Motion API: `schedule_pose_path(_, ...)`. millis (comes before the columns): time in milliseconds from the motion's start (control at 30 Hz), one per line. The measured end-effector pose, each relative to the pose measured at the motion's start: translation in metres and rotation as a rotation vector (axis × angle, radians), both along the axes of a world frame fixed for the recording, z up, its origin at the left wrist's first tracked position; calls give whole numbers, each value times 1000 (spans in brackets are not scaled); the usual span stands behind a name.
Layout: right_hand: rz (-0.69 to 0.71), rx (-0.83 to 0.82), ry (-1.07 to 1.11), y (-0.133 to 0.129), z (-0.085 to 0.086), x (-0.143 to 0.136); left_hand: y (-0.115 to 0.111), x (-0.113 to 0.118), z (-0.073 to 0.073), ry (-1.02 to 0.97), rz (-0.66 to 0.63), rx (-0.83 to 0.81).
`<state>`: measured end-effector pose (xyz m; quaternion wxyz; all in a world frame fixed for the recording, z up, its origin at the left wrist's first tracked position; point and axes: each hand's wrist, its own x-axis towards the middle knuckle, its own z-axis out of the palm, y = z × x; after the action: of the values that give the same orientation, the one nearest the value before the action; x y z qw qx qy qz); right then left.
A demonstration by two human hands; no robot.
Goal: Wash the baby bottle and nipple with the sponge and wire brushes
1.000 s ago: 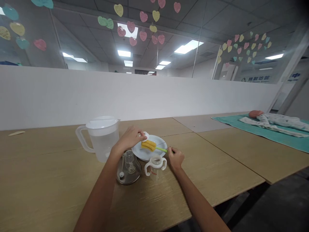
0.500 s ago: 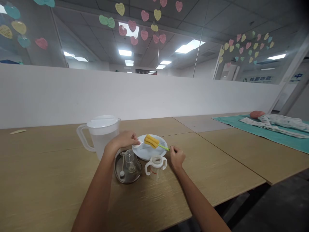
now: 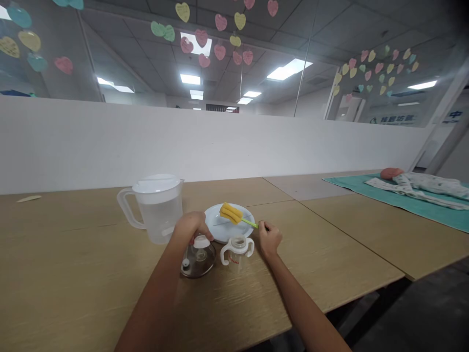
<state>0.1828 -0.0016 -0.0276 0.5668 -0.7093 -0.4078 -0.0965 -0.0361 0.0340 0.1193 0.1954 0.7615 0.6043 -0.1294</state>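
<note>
"Left hand (image 3: pixel 194 230) has shifted: half a second ago it was at the left edge of the plate (image 3: pixel 223 233); now it's above the metal tray (image 3: pixel 205 269), left of that plate and nearer us."

"Carrying something?"

"A white collar (image 3: pixel 201 241), pinched in the fingers, though part of that grip is hidden. I can't tell whether the collar touches anything below it."

"And the right hand (image 3: pixel 269 238)?"

"Just right of the plate, fingers curled tight around the green handle of the sponge brush (image 3: pixel 230 214). Its yellow head is tilted over the plate; I can't tell if they touch."

"What about the bottle (image 3: pixel 238 253)?"

"Upright on the desk (image 3: pixel 91 274), just on our side of the plate, mouth open, both white handles sticking out."

"Anything left of the plate?"

"A lidded jug (image 3: pixel 161 215), part full of clear liquid. Well right of the plate, a teal cloth (image 3: pixel 351 185) lies on the desk."
</note>
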Motion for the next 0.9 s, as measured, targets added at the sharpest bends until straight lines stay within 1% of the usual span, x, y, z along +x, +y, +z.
schedule_pose_path(167,2,9,5,0,0,0,5,8,-11,88,52,-94)
schedule_pose_path(233,4,9,13,0,0,0,7,12,-15,122,62,-77)
schedule_pose_path(367,12,18,6,1,-1,2,11,15,-21,111,30,27)
schedule_pose_path(500,9,5,0,1,-1,1,13,11,-26,147,48,-7)
schedule_pose_path(600,3,-7,8,0,0,1,13,10,-25,185,52,-35)
schedule_pose_path(700,13,-8,21,0,0,1,12,10,-22,217,58,-52)
schedule_pose_path(767,17,-7,26,0,0,1,11,10,-19,199,65,-57)
schedule_pose_path(833,19,-8,25,0,0,1,9,9,-17,160,57,-25)
schedule_pose_path(900,19,-7,24,-1,1,1,7,8,-16,74,10,95)
